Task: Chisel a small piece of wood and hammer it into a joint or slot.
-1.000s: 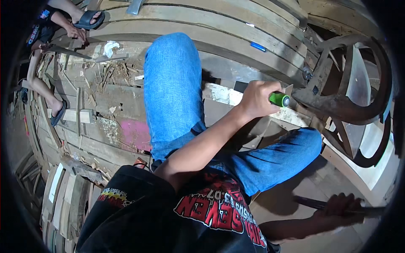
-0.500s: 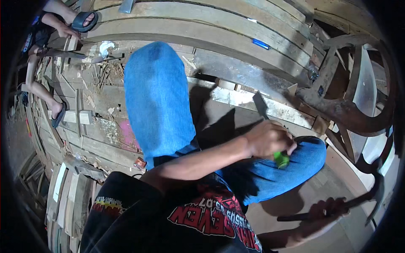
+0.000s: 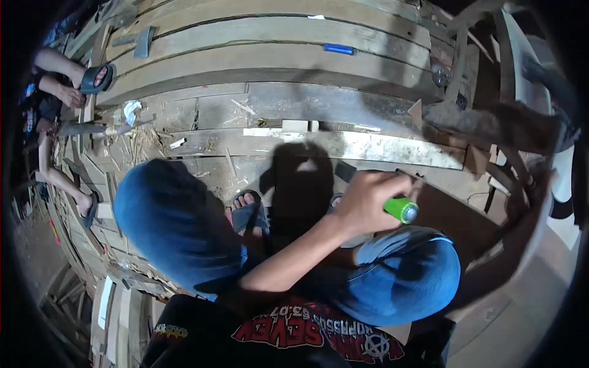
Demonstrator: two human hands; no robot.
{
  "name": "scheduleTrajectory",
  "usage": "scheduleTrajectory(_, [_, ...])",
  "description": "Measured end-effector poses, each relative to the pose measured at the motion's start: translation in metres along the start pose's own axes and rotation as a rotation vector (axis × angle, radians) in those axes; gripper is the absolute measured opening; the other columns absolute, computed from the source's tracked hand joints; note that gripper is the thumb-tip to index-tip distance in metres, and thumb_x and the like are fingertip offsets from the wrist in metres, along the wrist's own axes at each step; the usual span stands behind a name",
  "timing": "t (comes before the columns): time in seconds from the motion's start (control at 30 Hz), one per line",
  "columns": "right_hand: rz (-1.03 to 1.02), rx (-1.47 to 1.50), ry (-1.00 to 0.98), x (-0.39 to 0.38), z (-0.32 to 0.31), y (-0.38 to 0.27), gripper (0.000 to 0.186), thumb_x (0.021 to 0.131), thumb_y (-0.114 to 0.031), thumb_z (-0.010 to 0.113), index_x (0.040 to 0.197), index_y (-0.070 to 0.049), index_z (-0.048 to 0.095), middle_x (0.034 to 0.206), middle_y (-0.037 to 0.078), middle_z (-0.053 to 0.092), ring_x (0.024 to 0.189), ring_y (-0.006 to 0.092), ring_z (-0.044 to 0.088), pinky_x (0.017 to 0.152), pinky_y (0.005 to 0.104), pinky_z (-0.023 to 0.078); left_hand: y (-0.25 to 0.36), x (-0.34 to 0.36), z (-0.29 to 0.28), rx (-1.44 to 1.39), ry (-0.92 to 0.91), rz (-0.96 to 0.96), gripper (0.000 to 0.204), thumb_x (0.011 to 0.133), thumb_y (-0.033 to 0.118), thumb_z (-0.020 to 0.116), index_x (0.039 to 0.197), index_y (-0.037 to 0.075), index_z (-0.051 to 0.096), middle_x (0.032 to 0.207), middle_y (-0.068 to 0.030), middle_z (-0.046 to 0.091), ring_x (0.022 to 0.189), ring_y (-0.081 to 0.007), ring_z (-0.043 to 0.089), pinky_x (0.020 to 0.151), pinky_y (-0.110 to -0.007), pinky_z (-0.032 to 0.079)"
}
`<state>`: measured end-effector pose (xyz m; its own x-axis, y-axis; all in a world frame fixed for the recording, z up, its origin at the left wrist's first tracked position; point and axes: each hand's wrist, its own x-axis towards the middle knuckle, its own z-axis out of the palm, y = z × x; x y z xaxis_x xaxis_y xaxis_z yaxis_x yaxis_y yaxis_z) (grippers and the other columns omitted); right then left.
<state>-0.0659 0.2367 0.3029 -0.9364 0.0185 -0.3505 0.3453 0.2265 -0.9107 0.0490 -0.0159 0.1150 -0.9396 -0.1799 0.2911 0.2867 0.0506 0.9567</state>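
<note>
The left hand [image 3: 367, 199] was closed tight around a tool with a bright green round handle [image 3: 402, 210]. Only the butt end of the handle showed past the fingers, and the working end was hidden. The tool hung in the air above the right knee in blue denim [image 3: 405, 276], near the front edge of the long pale wooden plank [image 3: 368, 148], touching neither. The step looked like carrying the tool across the lap rather than working with it. Any next move would call for a firm grip and a path clear of the grey-strapped sandalled foot [image 3: 246, 211] between the knees. The right hand was out of sight, so I cannot tell what it held. The dark curved wooden frame [image 3: 491, 122] on the right was too blurred to read.

Counted: one green-handled tool, two denim knees with the left knee [image 3: 178, 221] the nearer, one clearly seen sandalled foot, and one small pale wood block [image 3: 299, 126] on the plank. There was also one short blue stick [image 3: 339, 49] on the far boards, one crumpled white scrap [image 3: 130, 111] among the shavings, and another person's hand [image 3: 70, 96] at the left rim
</note>
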Motion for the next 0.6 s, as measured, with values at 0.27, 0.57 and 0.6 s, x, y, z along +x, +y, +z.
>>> scheduleTrajectory(0.27, [0.125, -0.411, -0.186, 0.043, 0.129, 0.247, 0.063, 0.105, -0.057, 0.05, 0.091, 0.003, 0.066, 0.072, 0.004, 0.057, 0.07, 0.0156, 0.051, 0.069, 0.035, 0.045, -0.04, -0.06, -0.037, 0.279, 0.192, -0.444, 0.005, 0.09, 0.005, 0.075, 0.091, 0.001, 0.071, 0.077, -0.0067, 0.07, 0.072, -0.0099, 0.064, 0.066, -0.027, 0.052])
scheduleTrajectory(0.57, [0.263, -0.409, -0.404, 0.018, 0.161, 0.321, 0.074, 0.102, -0.064, 0.046, 0.083, 0.003, 0.071, 0.074, 0.021, 0.069, 0.076, 0.0335, 0.07, 0.076, 0.0426, 0.052, -0.084, 0.004, -0.168, 0.782, -0.231, -0.314, 0.034, 0.082, 0.015, 0.085, 0.111, 0.003, 0.074, 0.091, -0.0101, 0.063, 0.085, -0.019, 0.063, 0.078, -0.033, 0.052])
scheduleTrajectory(0.6, [0.236, -0.417, -0.451, 0.021, 0.159, 0.336, 0.072, 0.103, -0.063, 0.046, 0.081, 0.001, 0.071, 0.07, 0.015, 0.066, 0.071, 0.0277, 0.066, 0.07, 0.0404, 0.05, -0.09, 0.01, -0.166, 0.784, -0.247, -0.302, 0.034, 0.082, 0.015, 0.085, 0.111, 0.003, 0.074, 0.091, -0.0101, 0.063, 0.085, -0.019, 0.063, 0.078, -0.033, 0.052])
